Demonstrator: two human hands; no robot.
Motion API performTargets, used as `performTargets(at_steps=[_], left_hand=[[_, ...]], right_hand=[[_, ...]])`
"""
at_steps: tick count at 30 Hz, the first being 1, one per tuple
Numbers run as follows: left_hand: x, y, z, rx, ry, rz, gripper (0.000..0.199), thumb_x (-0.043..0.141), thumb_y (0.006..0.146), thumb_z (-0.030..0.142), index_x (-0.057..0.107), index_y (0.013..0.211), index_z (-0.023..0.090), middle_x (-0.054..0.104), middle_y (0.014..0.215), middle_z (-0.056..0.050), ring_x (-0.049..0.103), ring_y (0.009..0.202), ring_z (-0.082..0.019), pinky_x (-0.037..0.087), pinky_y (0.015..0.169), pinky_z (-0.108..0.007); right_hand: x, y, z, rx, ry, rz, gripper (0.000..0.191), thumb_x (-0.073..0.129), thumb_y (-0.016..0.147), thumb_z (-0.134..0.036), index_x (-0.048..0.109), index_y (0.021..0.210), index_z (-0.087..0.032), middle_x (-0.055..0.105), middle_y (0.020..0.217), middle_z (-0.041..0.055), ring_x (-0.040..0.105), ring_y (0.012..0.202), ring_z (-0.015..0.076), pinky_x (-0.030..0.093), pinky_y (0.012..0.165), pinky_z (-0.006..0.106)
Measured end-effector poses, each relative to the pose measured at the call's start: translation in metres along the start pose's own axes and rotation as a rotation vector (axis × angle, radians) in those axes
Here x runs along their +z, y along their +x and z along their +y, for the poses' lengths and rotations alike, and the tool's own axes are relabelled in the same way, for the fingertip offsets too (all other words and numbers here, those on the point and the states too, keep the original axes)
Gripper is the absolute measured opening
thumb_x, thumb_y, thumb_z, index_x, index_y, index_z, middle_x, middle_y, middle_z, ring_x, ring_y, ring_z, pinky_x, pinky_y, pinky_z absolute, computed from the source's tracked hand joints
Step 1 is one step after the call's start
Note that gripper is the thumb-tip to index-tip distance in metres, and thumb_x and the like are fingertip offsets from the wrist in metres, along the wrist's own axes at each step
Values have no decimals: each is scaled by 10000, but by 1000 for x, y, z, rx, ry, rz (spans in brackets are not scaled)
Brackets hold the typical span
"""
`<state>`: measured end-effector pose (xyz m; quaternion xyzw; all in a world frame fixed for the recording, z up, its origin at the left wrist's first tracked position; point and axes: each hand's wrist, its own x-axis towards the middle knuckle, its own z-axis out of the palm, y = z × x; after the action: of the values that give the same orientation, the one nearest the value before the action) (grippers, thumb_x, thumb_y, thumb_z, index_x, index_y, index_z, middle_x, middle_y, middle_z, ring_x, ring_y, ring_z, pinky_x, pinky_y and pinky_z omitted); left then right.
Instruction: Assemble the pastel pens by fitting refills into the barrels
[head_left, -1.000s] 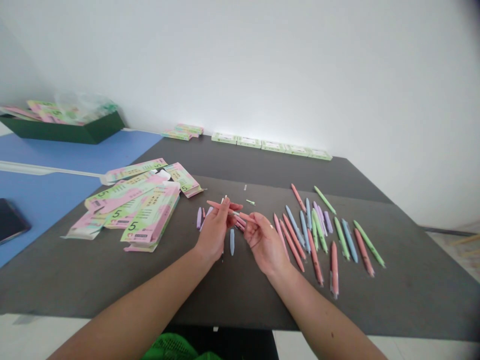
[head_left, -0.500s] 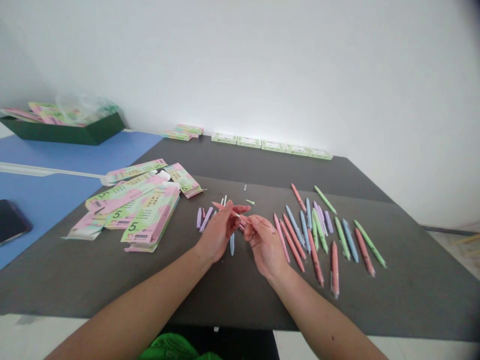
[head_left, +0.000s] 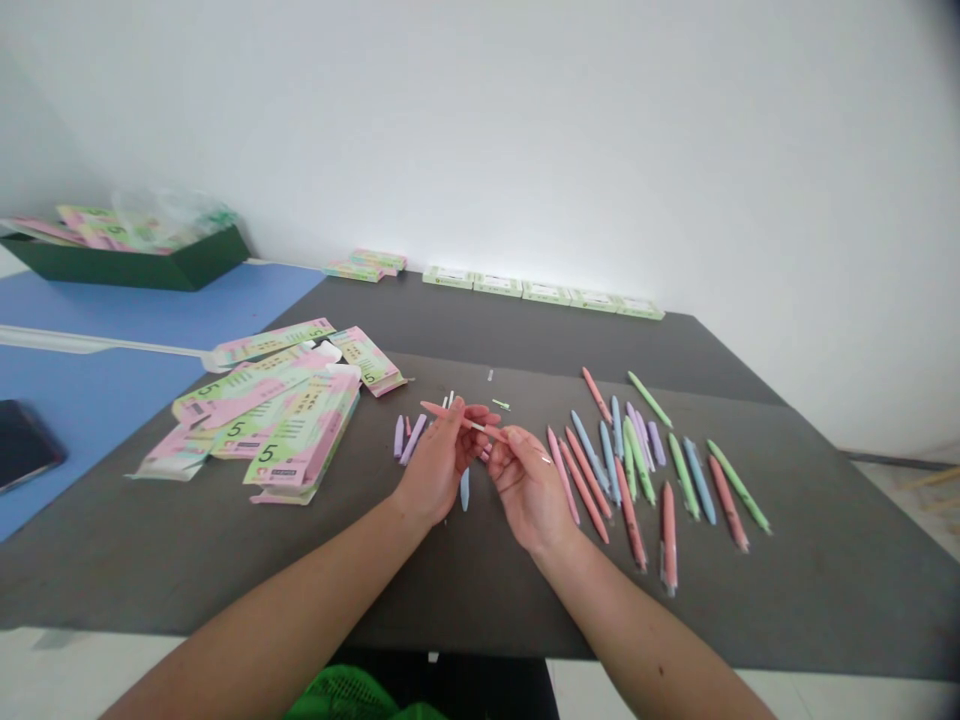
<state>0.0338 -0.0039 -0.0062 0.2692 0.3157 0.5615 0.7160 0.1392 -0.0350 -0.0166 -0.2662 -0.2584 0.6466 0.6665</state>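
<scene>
Near the middle of the dark table, my left hand (head_left: 436, 468) pinches the front part of a pink pen (head_left: 437, 409), its tip pointing left. My right hand (head_left: 531, 490) grips the pen's other pink part, and a thin white piece shows between the two parts. Under and behind my hands lie a blue pen part (head_left: 465, 490), purple pen parts (head_left: 413, 440) and thin white sticks. A small green clip (head_left: 501, 405) rests just beyond my fingers. Pink, blue, green and purple pens (head_left: 631, 515) are spread to the right of my right hand.
Pink and green packets (head_left: 300, 430) lie heaped at the left. Small boxes (head_left: 497, 286) line the back edge by the wall. A green tray (head_left: 187, 266) of packets stands at the far left, and a dark phone (head_left: 26, 443) lies at the left edge.
My hands have shifted slightly, and more of the white piece between the pink parts is exposed. The things on the table lie as before.
</scene>
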Motion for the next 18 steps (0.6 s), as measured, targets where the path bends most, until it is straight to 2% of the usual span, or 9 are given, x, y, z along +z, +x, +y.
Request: performTargets(at_steps=[6,11,13,14,18], left_hand=[[-5,12,9,-112,-186,130,288,466,932,297,641,832,91,653,658,-25,579,486,-40,505,493,-124],[-10,22,20,-147,-203,152,290,448,941,291,606,788,101,603,606,4,542,433,-21,471,444,-102],[-7,28,24,-185,-91,118,296,443,943,303,593,777,110,572,592,18,507,415,-8,446,435,-94],[-4,32,26,-206,35,90,308,426,948,315,591,780,116,556,589,25,488,410,-1,433,439,-90],[19,55,23,-260,684,-40,374,373,953,382,621,825,132,538,593,26,427,404,-5,367,428,-108]], right_hand=[[-2,4,-2,85,207,123,45,645,789,-153,658,747,-154,650,700,-27,558,594,38,490,592,119],[-12,11,-10,128,284,86,39,635,788,-195,610,759,-189,577,589,-62,504,500,48,476,519,143],[-18,15,-19,87,283,78,25,618,787,-210,601,774,-198,561,579,-66,510,507,55,470,519,152],[-20,17,-25,54,263,86,25,605,788,-223,603,792,-199,576,602,-58,529,533,62,473,533,160],[-35,27,-49,-125,57,91,200,524,810,-314,630,932,-196,641,790,4,590,678,102,489,597,210]])
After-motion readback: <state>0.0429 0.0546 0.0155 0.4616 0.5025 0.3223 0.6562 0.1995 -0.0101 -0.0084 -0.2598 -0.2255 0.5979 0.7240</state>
